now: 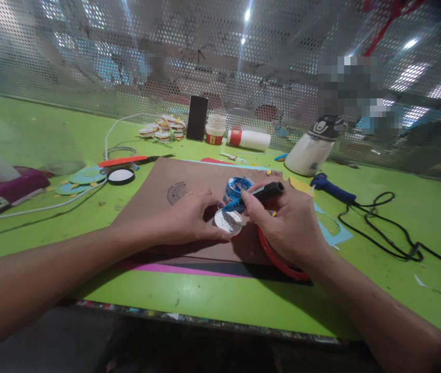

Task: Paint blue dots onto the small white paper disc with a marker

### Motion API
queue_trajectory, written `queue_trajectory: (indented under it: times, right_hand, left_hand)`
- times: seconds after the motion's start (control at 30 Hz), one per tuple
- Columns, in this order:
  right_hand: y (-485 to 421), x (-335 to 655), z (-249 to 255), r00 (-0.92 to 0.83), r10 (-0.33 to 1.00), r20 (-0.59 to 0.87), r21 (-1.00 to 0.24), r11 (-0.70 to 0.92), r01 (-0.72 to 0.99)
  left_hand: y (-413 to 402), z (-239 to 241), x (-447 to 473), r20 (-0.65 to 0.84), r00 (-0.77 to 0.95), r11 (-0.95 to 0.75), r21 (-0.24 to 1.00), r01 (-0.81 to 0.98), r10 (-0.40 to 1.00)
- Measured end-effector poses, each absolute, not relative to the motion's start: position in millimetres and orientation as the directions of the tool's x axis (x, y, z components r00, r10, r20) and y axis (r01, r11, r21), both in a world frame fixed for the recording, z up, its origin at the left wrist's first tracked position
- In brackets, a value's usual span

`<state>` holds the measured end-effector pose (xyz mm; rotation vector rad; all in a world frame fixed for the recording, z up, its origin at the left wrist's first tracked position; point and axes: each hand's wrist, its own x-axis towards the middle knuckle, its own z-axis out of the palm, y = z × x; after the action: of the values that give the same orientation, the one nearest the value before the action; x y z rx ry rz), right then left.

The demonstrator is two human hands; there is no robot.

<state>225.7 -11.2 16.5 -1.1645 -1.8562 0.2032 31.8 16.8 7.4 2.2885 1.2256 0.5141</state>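
Observation:
My left hand (183,220) pinches the edge of a small round white disc (228,221) between thumb and fingers. Thin dark lines cross the disc's face, and a shadow falls over it. My right hand (288,217) is closed around a pen-like tool (265,193) with a thick black body and a blue front part. Its tip is at the disc's upper edge; whether it touches I cannot tell. Just behind the disc stands a blue round container or roll (238,187). A red ring (280,261) lies partly hidden under my right hand.
Under my hands lies a brown board (148,192). Left are a purple power strip (14,189), an orange cutter (123,161) and a black-rimmed disc (121,176). Behind stand a phone (197,118) and a paper cup (215,129). Right are a white bottle (309,152) and a corded blue tool (332,189).

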Motion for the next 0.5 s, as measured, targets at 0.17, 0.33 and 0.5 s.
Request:
queue_trajectory:
  times: [0.17, 0.33, 0.5]
  right_hand:
    - [-13.7, 220.8, 17.1, -0.182, 0.722, 0.667, -0.506, 0.619, 0.601]
    - [-14.5, 218.7, 17.5, -0.195, 0.701, 0.686, -0.475, 0.634, 0.610]
    - [-17.0, 220.3, 24.0, -0.018, 0.694, 0.720, -0.534, 0.571, 0.623]
  left_hand:
    - [18.2, 6.3, 32.1, 0.110, 0.543, -0.494, 0.592, 0.637, 0.833]
    - [17.6, 5.4, 32.3, 0.123, 0.529, -0.490, 0.591, 0.640, 0.840]
    - [14.0, 7.4, 33.1, 0.130, 0.523, -0.493, 0.576, 0.652, 0.843]
